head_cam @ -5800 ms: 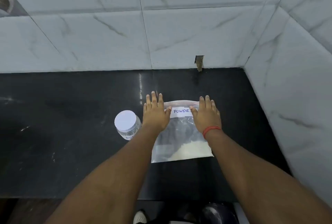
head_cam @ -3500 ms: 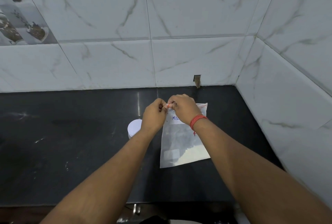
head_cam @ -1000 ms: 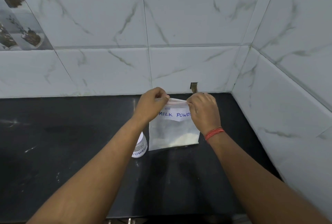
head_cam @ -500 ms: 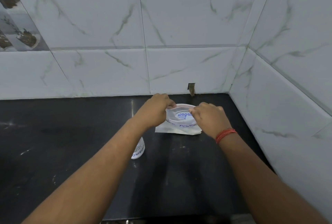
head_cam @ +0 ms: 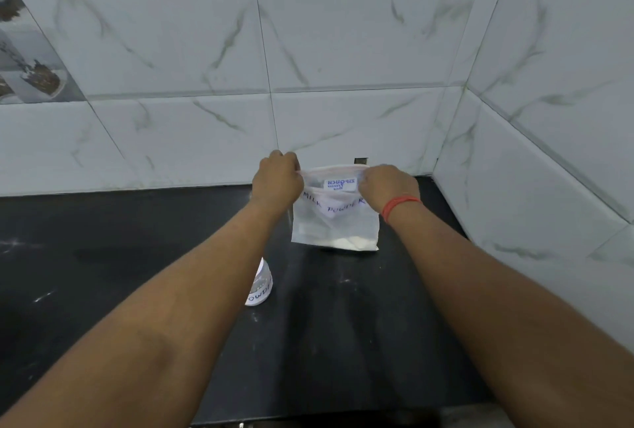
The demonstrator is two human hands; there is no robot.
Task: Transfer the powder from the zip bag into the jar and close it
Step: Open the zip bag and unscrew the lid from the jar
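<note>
White marble-look tiles [head_cam: 343,33] stood behind a black counter [head_cam: 103,256]. Both hands held the zip bag [head_cam: 334,225] upright above the counter near the back wall. The left hand [head_cam: 278,182] had its fingers curled and pinched the left end of the mouth; the right hand [head_cam: 389,187] pinched the right end. The mouth faced up and was pulled open. A little white powder [head_cam: 346,243] lay at the bottom of the bag. The jar [head_cam: 259,285] stood on the counter, mostly hidden by the left forearm, with its content unclear.

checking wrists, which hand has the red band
The right hand, gripping the clear zip bag's right top corner; the left hand has a bare wrist.
</note>
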